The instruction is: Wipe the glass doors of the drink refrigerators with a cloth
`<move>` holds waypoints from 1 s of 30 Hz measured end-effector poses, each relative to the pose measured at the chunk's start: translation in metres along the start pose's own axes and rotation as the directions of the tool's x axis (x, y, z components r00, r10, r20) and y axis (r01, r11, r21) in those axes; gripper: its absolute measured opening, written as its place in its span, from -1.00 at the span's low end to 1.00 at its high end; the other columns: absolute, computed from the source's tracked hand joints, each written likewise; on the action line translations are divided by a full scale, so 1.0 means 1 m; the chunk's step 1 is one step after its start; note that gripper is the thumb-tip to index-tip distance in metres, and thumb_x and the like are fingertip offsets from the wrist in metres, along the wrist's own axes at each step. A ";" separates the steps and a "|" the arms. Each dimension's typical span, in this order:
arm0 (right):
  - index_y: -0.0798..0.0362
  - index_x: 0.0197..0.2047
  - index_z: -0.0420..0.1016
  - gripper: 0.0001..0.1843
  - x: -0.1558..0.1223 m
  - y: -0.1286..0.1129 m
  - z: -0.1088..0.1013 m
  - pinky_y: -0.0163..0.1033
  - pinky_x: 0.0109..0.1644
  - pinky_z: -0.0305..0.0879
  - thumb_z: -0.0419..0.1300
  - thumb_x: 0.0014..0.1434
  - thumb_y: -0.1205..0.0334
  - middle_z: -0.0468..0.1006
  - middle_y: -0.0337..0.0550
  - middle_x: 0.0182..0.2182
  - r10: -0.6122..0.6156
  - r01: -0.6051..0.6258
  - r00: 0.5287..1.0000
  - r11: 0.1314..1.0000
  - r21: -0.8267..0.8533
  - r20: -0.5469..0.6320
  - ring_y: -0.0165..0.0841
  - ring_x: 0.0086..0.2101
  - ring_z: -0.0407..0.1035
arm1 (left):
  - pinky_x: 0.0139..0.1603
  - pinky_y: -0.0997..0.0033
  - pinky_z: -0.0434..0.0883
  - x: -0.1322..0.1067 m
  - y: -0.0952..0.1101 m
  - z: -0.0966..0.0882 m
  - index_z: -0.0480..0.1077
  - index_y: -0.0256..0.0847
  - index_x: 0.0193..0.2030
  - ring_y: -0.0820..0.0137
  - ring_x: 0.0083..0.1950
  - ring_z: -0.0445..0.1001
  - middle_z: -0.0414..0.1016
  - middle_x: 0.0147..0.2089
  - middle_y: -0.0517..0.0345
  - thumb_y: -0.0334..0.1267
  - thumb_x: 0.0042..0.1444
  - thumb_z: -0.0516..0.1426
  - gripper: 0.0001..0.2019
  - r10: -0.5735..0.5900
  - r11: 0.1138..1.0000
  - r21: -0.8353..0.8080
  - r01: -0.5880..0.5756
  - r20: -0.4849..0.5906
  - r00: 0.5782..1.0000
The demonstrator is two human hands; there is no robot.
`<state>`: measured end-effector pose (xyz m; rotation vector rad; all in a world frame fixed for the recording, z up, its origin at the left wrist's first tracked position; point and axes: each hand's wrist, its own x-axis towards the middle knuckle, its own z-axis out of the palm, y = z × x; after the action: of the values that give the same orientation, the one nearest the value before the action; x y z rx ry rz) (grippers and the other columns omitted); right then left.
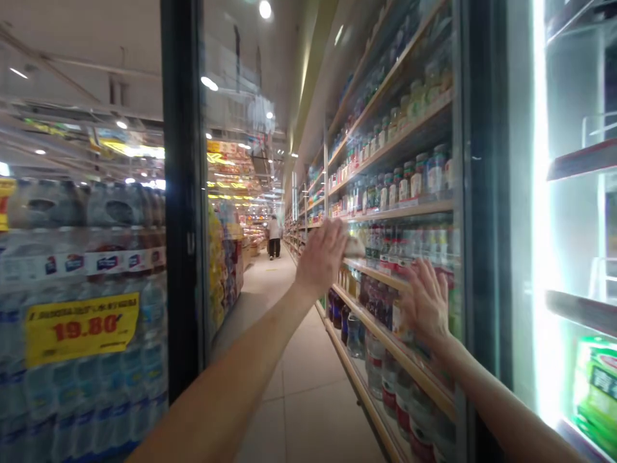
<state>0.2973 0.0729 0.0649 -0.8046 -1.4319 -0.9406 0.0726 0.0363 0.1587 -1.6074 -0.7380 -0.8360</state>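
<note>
A glass door [270, 308] in a dark frame stands in front of me, swung open from a lit cabinet. My left hand [322, 254] is raised at the middle of the pane, its fingers stretched out and slightly blurred. A pale patch [355, 247] shows just right of these fingers; whether it is a cloth or a reflection, I cannot make out. Lower and further right, my right hand [427, 299] lies against or close to the glass with fingers spread. Nothing shows in its grasp.
On the left are stacked packs of water bottles [96, 386] with a yellow price sign [81, 328]. Bottle shelves [400, 212] appear through or in the glass. The lit cabinet [573, 257] at right holds a green package [596, 386]. A person [274, 236] is far down the aisle.
</note>
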 end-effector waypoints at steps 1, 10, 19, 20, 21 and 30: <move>-0.04 0.30 -0.01 -0.43 -0.001 0.004 -0.001 0.10 0.26 -0.10 -0.07 0.22 0.25 0.09 0.00 0.26 0.021 -0.021 1.000 1.000 -0.012 0.000 -0.18 0.26 -0.06 | 0.32 0.01 0.03 0.006 0.000 0.002 0.17 -0.34 0.20 0.14 0.39 -0.17 0.06 0.33 -0.13 -0.35 0.22 -0.09 -0.59 -0.111 0.994 0.010 0.112 -0.027 0.993; -0.03 0.30 -0.02 -0.44 -0.025 0.037 -0.016 0.14 0.24 -0.07 -0.09 0.24 0.22 0.16 0.04 0.23 0.064 -0.059 0.996 0.996 -0.072 0.063 -0.17 0.24 -0.03 | 0.30 0.18 0.09 -0.018 0.054 0.025 0.27 -0.25 0.13 0.23 0.34 0.05 0.17 0.29 0.06 -0.35 0.20 -0.07 -0.64 0.492 0.864 -0.144 -0.482 0.042 0.869; -0.02 0.28 0.04 -0.46 -0.043 0.071 -0.036 0.15 0.22 -0.03 -0.08 0.24 0.19 0.13 0.04 0.24 0.123 -0.113 0.989 0.986 -0.126 0.081 -0.13 0.23 0.00 | 0.31 0.20 0.10 0.000 0.090 0.040 0.30 -0.25 0.10 0.26 0.30 0.14 0.26 0.24 0.16 -0.36 0.21 -0.11 -0.64 0.567 0.805 -0.243 -0.542 0.044 0.822; -0.01 0.28 0.05 -0.46 -0.046 0.074 -0.039 0.15 0.22 -0.02 -0.08 0.24 0.19 0.13 0.05 0.24 0.119 -0.107 0.989 0.986 -0.130 0.089 -0.13 0.23 0.01 | 0.31 0.22 0.10 0.003 0.093 0.042 0.31 -0.24 0.10 0.28 0.30 0.14 0.26 0.24 0.16 -0.36 0.21 -0.11 -0.64 0.600 0.780 -0.263 -0.568 0.056 0.798; 0.01 0.28 0.06 -0.46 -0.048 0.078 -0.041 0.15 0.22 -0.02 -0.09 0.24 0.20 0.13 0.06 0.24 0.119 -0.106 0.988 0.985 -0.135 0.093 -0.12 0.23 0.01 | 0.31 0.21 0.10 0.010 0.093 0.042 0.30 -0.26 0.11 0.28 0.30 0.13 0.25 0.25 0.13 -0.37 0.21 -0.12 -0.63 0.577 0.797 -0.264 -0.543 0.069 0.814; -0.01 0.30 0.00 -0.43 -0.054 0.086 -0.047 0.16 0.23 -0.01 -0.06 0.22 0.26 0.10 0.04 0.25 0.111 -0.103 0.990 0.990 -0.092 0.083 -0.14 0.24 -0.01 | 0.33 0.15 0.00 0.024 0.124 0.049 0.17 -0.31 0.22 0.25 0.35 0.02 0.11 0.32 0.02 -0.35 0.21 -0.13 -0.57 0.490 0.853 -0.294 -0.432 0.163 0.857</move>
<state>0.3995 0.0712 0.0182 -0.9891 -1.4159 -0.8994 0.1945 0.0627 0.1055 -2.0275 -0.3766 -0.3961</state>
